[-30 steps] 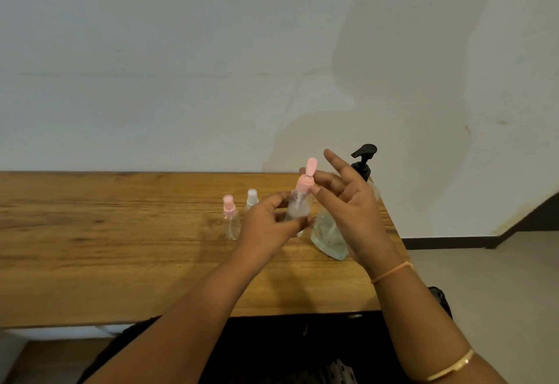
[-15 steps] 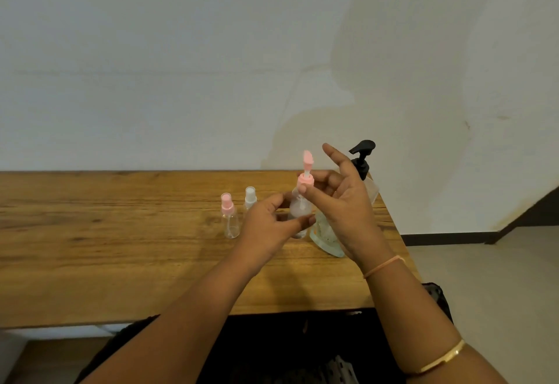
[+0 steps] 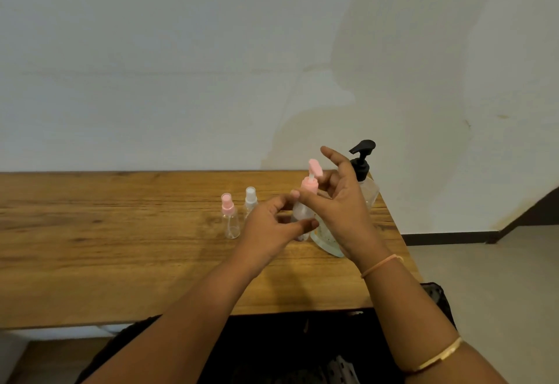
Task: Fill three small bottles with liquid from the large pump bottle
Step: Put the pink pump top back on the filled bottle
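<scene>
Item: small pink-pump bottle (image 3: 300,212), upright, long axis vertical, held between both hands just left of the large pump bottle (image 3: 369,193); left hand (image 3: 272,228) grips its body, right hand (image 3: 343,211) pinches its pink collar (image 3: 309,186), forefinger raised.

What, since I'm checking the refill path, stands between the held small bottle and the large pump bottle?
The right hand, pinching the pink pump top of the small bottle, sits between that bottle and the large pump bottle. The top covers the small bottle's mouth.
</scene>
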`<state>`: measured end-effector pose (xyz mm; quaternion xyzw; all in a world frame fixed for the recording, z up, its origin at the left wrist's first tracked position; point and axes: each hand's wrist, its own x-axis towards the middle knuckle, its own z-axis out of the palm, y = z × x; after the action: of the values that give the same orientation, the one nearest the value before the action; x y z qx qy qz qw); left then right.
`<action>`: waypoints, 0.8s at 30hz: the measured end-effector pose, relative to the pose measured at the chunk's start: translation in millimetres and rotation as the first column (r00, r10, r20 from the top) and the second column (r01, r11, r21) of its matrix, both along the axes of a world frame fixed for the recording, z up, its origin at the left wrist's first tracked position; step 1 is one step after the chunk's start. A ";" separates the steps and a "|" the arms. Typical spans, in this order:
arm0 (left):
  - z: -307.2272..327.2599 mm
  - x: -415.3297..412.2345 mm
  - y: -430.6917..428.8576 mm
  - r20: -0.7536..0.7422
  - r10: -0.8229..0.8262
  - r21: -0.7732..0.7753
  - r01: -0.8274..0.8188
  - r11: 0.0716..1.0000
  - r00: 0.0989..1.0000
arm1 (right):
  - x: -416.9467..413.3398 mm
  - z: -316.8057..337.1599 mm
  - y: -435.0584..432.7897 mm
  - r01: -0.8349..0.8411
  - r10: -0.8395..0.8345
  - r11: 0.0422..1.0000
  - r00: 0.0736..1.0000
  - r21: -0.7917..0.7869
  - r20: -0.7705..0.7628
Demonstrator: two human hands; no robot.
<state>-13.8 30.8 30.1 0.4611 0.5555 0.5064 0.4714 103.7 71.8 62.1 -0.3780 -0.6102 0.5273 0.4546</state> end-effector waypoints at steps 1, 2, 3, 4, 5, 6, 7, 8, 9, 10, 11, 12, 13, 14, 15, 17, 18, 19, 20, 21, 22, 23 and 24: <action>0.5 0.0 -0.2 -0.004 0.000 -0.001 0.000 1.000 1.000 | 0.3 -0.6 -0.4 -0.044 0.043 0.998 0.998 -0.037 -0.035; 1.0 -0.1 -0.3 0.005 0.002 0.000 -0.002 1.000 1.000 | 0.8 -1.0 -0.4 -0.094 0.084 0.991 0.991 -0.092 -0.102; 1.8 -0.1 -0.1 0.023 0.003 0.000 -0.003 1.000 1.000 | 2.1 -1.2 0.0 -0.142 0.116 0.979 0.977 -0.144 -0.179; 2.3 -0.3 -0.3 0.037 0.004 0.002 -0.004 1.000 0.999 | 3.0 -0.6 0.5 -0.184 0.137 0.966 0.959 -0.182 -0.247; 2.9 -0.3 -0.2 0.048 0.005 0.004 -0.005 1.000 0.999 | 3.8 0.3 1.1 -0.206 0.150 0.961 0.950 -0.187 -0.273; 2.8 -0.4 -0.3 0.053 0.009 0.005 -0.009 1.000 0.999 | 4.1 0.7 1.8 -0.198 0.151 0.966 0.954 -0.168 -0.257; 2.8 -0.7 -0.3 0.056 0.013 0.004 -0.013 1.000 0.998 | 3.7 1.4 2.3 -0.168 0.135 0.975 0.966 -0.142 -0.221; 2.1 -1.1 -0.3 0.053 0.017 0.001 -0.017 1.000 0.998 | 2.4 2.1 2.2 -0.122 0.100 0.986 0.979 -0.115 -0.176; 1.8 -1.1 -0.2 0.051 0.014 -0.001 -0.014 1.000 0.999 | 0.9 1.8 2.5 -0.069 0.057 0.994 0.989 -0.088 -0.133; 1.3 -0.8 -0.1 0.044 0.009 -0.002 -0.009 1.000 0.999 | -0.2 0.8 2.5 -0.024 0.019 0.998 0.995 -0.063 -0.093; 1.1 -0.2 0.0 0.037 0.001 -0.002 -0.001 1.000 0.999 | -1.4 0.1 2.5 0.010 -0.012 0.999 0.999 -0.044 -0.051; 1.1 0.6 -0.1 0.032 -0.005 -0.002 0.005 1.000 0.999 | -2.1 0.2 2.0 0.015 -0.015 0.999 1.000 -0.038 -0.021; 1.3 1.1 0.0 0.035 -0.007 -0.002 0.007 1.000 0.999 | -1.7 -0.7 1.8 -0.025 0.024 0.998 0.999 -0.057 -0.023; 1.8 1.4 -0.2 0.048 -0.004 -0.005 0.004 1.000 0.999 | -0.4 -1.4 1.0 -0.102 0.094 0.989 0.993 -0.109 -0.072; 2.4 1.4 -0.2 0.068 -0.002 -0.007 0.003 1.000 0.998 | 1.6 -1.5 0.9 -0.187 0.165 0.968 0.976 -0.167 -0.140; 2.5 0.4 0.4 0.090 -0.007 -0.002 0.007 1.000 0.996 | 5.6 0.4 2.3 -0.290 0.245 0.936 0.944 -0.202 -0.221; 2.4 0.2 0.6 0.087 -0.008 0.002 0.008 1.000 0.996 | 6.4 -0.1 3.5 -0.283 0.242 0.941 0.946 -0.188 -0.216; 2.0 0.6 0.8 0.079 -0.001 0.004 0.001 1.000 0.997 | 5.4 -1.3 4.5 -0.240 0.207 0.956 0.960 -0.169 -0.190; 1.2 1.6 0.9 0.058 0.016 0.004 -0.016 1.000 0.998 | 3.2 -2.0 4.1 -0.163 0.141 0.975 0.979 -0.151 -0.146; 0.0 2.9 1.2 0.021 0.045 0.007 -0.045 0.999 0.999 | -0.7 -2.8 2.9 -0.070 0.059 0.989 0.994 -0.132 -0.090; -1.1 4.2 1.6 -0.024 0.075 0.013 -0.075 0.997 0.997 | -4.7 -4.6 1.1 0.018 -0.022 0.994 0.999 -0.107 -0.033; -2.0 5.1 2.1 -0.057 0.099 0.020 -0.098 0.995 0.993 | -8.1 -5.7 -0.1 0.085 -0.084 0.993 0.996 -0.077 0.014; -2.2 5.6 2.3 -0.067 0.113 0.022 -0.112 0.993 0.991 | -9.9 -5.6 -0.6 0.123 -0.121 0.991 0.992 -0.059 0.041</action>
<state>-8.3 33.1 27.9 0.4506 0.5918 0.5211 0.4186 93.8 71.2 56.4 -0.4381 -0.5779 0.5098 0.4628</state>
